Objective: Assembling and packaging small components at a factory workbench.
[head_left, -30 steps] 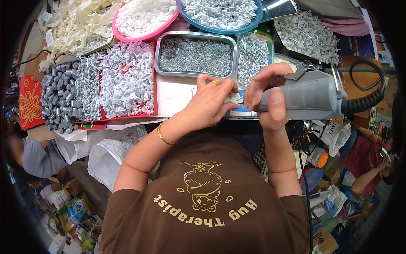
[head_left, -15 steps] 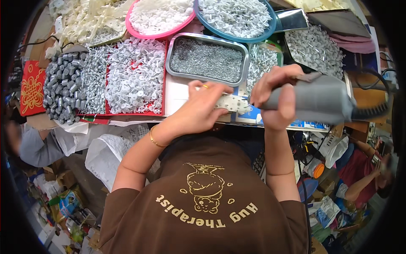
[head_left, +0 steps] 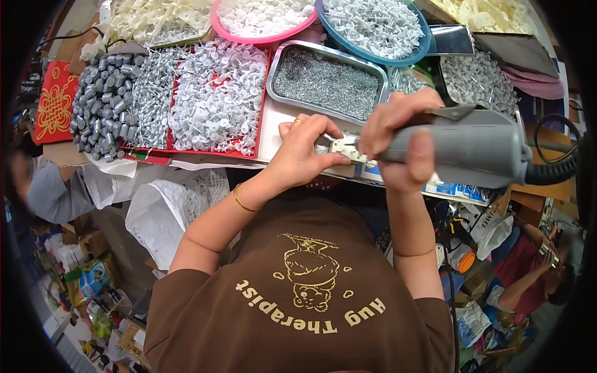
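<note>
A grey electric screwdriver (head_left: 466,149) lies level in my right hand (head_left: 404,140), its corded end to the right and its tip pointing left. The fingers are wrapped round its front end. My left hand (head_left: 301,149) pinches a small white plastic piece with holes (head_left: 348,149) between thumb and fingers, at the table's near edge. The driver's tip is hidden by my right fingers, close to the piece; whether they touch I cannot tell. Just beyond my hands lies a metal tray (head_left: 326,81) of small screws.
A red tray (head_left: 260,133) holds white round-headed plastic parts and metal pins. Left of it are grey cylinders (head_left: 102,102) and a red card (head_left: 56,105). Behind stand a pink basin (head_left: 264,38) and a blue basin (head_left: 376,59). A person (head_left: 525,264) is at the right.
The view has shifted, so the trays and basins appear farther right. My left fingers have come closer to the driver's front end and cover more of the white piece.
</note>
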Demonstrator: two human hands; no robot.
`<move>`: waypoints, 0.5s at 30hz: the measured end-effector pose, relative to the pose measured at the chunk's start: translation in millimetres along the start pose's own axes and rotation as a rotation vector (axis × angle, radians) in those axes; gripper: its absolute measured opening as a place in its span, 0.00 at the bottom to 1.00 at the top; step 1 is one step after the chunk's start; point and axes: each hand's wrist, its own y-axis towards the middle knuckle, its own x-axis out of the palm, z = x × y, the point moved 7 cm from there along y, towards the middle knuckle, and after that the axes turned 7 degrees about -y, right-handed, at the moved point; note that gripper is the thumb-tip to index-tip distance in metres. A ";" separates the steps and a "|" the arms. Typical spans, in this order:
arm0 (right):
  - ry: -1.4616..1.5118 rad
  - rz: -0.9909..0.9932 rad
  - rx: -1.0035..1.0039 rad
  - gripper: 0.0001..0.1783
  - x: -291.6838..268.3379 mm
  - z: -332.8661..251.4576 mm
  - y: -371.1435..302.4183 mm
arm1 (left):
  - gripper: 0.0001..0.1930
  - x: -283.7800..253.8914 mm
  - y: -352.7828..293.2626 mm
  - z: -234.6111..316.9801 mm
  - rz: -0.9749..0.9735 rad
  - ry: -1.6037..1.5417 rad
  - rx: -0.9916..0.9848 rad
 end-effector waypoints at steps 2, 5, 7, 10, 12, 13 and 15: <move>-0.031 -0.009 0.010 0.22 13.0 18.4 -1.2 | 0.22 -2.2 1.9 0.5 0.039 0.049 0.053; -0.304 -0.207 0.029 0.23 10.2 34.6 -9.1 | 0.21 -3.2 -2.4 18.5 0.118 0.102 0.137; -0.344 -0.208 0.015 0.23 15.4 38.1 -6.3 | 0.20 -2.3 -5.6 19.4 0.121 0.124 0.148; -0.220 0.050 0.032 0.22 18.1 29.3 -6.9 | 0.19 -0.7 -15.5 25.1 0.198 0.197 0.260; -0.321 -0.070 0.012 0.22 10.2 13.7 -8.6 | 0.18 3.4 -18.7 30.0 0.220 0.250 0.318; -0.362 -0.125 0.002 0.21 12.3 7.7 -8.1 | 0.18 6.0 -20.2 29.7 0.212 0.239 0.335; -0.376 -0.242 0.121 0.19 8.8 21.8 -15.4 | 0.18 6.8 -19.4 27.0 0.233 0.271 0.338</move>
